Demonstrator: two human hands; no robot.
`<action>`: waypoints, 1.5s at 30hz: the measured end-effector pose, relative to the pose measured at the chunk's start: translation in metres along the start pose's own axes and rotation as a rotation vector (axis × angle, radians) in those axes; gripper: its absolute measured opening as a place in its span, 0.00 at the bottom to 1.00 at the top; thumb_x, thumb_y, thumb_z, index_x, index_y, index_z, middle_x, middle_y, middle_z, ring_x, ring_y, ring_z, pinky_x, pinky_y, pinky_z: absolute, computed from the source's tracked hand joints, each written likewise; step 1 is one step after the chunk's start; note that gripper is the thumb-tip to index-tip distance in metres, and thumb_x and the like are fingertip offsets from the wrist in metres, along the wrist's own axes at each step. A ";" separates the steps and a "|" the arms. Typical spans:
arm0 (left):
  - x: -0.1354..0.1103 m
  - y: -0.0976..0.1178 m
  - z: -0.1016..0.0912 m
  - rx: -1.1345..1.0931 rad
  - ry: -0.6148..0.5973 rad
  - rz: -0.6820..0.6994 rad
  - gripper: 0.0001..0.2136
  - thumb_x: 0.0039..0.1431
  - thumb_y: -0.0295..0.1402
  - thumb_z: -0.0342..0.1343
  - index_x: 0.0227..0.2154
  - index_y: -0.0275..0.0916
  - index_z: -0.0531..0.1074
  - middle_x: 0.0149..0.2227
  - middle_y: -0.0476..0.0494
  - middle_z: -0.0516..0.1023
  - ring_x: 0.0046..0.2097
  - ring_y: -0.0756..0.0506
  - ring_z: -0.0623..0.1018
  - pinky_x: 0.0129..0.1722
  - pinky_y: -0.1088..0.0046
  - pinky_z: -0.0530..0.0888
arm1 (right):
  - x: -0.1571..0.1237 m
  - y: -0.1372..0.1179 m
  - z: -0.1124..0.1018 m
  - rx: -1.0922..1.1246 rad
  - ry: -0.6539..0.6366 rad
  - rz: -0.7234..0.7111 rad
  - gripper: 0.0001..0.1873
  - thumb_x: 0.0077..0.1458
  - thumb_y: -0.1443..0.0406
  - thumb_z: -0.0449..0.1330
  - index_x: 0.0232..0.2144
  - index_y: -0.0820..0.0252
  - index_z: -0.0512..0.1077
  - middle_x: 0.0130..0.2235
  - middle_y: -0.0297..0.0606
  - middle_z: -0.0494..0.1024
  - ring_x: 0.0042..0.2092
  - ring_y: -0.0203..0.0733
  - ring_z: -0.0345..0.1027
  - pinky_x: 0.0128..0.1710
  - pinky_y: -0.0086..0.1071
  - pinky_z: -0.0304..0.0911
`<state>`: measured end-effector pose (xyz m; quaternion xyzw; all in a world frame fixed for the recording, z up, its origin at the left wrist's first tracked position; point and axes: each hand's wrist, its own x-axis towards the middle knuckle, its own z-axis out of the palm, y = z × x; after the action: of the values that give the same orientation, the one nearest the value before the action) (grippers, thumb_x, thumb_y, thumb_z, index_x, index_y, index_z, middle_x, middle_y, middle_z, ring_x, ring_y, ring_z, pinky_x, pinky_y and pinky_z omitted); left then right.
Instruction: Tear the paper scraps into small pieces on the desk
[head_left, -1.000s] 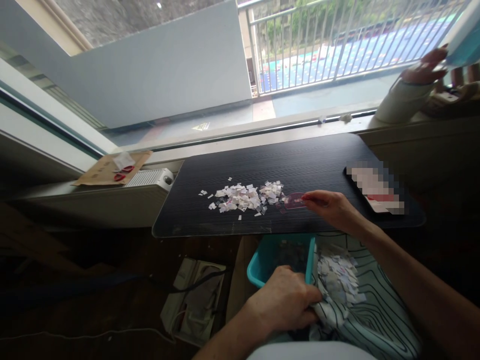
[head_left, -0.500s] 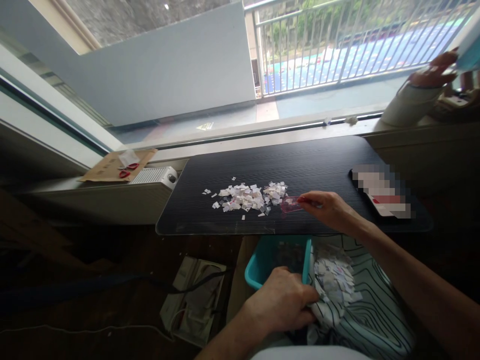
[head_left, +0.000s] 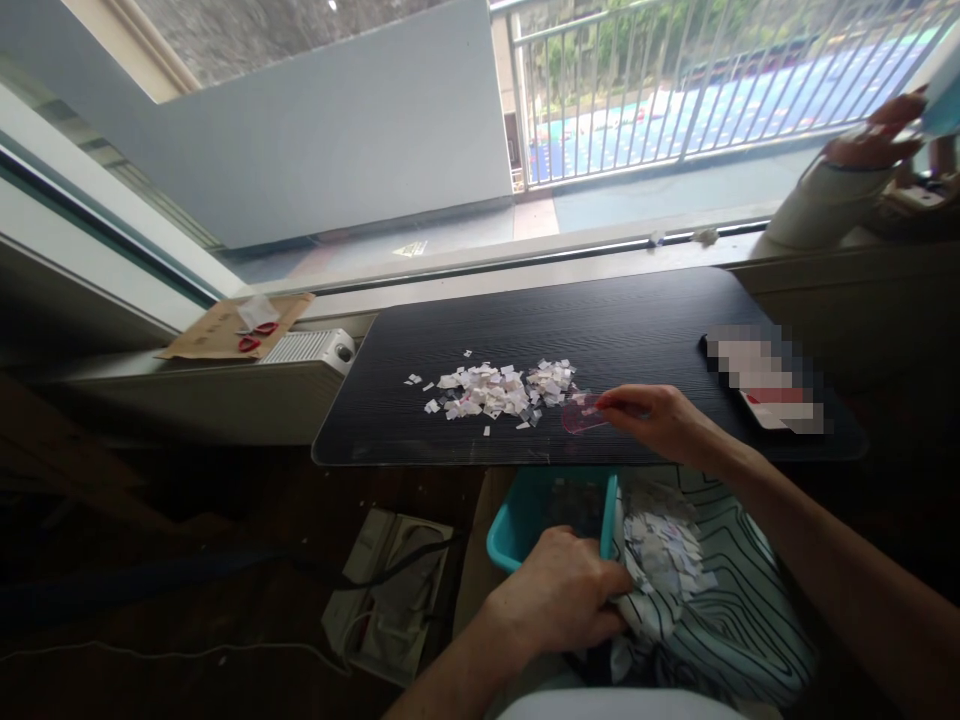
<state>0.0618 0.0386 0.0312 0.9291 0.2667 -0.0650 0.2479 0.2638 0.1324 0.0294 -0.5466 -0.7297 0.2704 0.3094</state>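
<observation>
My right hand (head_left: 652, 415) pinches a small pink see-through plastic scoop (head_left: 579, 416) low over the black table. Just left of the scoop lies a loose heap of small white paper pieces (head_left: 491, 392), with a few scattered around it. Below the table edge, my left hand (head_left: 559, 590) is closed over the near rim of a teal plastic bin (head_left: 510, 535); some of its fingers are hidden. Dim small pieces lie inside the bin. Beside it, more white paper pieces (head_left: 664, 550) rest on a pale green cloth with black lines (head_left: 750, 590).
The black table (head_left: 622, 310) stands against the window. A phone-shaped object, blurred out, (head_left: 765, 385) lies at its right. Red-handled scissors (head_left: 259, 336) sit on a brown envelope (head_left: 202, 335) at left. Another person's hand (head_left: 874, 150) is at upper right. A box (head_left: 390, 590) lies below.
The pink scoop has tilted and shifted slightly while my right hand stays by the heap's right side. My left hand keeps its place on the bin.
</observation>
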 end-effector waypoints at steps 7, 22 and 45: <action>0.000 0.001 -0.002 0.007 -0.017 -0.001 0.06 0.52 0.38 0.56 0.27 0.41 0.71 0.26 0.49 0.74 0.31 0.45 0.75 0.34 0.72 0.66 | -0.008 0.003 -0.003 0.089 -0.068 0.078 0.12 0.50 0.59 0.57 0.33 0.57 0.77 0.32 0.35 0.80 0.33 0.40 0.73 0.34 0.29 0.68; 0.000 0.002 0.000 0.015 0.014 0.009 0.07 0.52 0.38 0.57 0.27 0.40 0.71 0.25 0.49 0.73 0.30 0.45 0.74 0.33 0.72 0.66 | -0.012 0.000 0.005 0.242 -0.090 0.116 0.13 0.50 0.59 0.57 0.34 0.59 0.76 0.33 0.36 0.80 0.35 0.41 0.73 0.35 0.30 0.68; -0.033 -0.013 0.009 -0.115 0.111 -0.211 0.04 0.52 0.33 0.56 0.25 0.41 0.68 0.25 0.52 0.70 0.31 0.48 0.71 0.34 0.74 0.62 | 0.009 0.029 -0.006 0.001 0.301 0.153 0.13 0.49 0.59 0.58 0.35 0.58 0.76 0.33 0.37 0.80 0.33 0.41 0.73 0.34 0.32 0.66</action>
<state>0.0271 0.0284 0.0262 0.8823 0.3794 -0.0238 0.2775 0.2850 0.1489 0.0136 -0.6347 -0.6311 0.2087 0.3940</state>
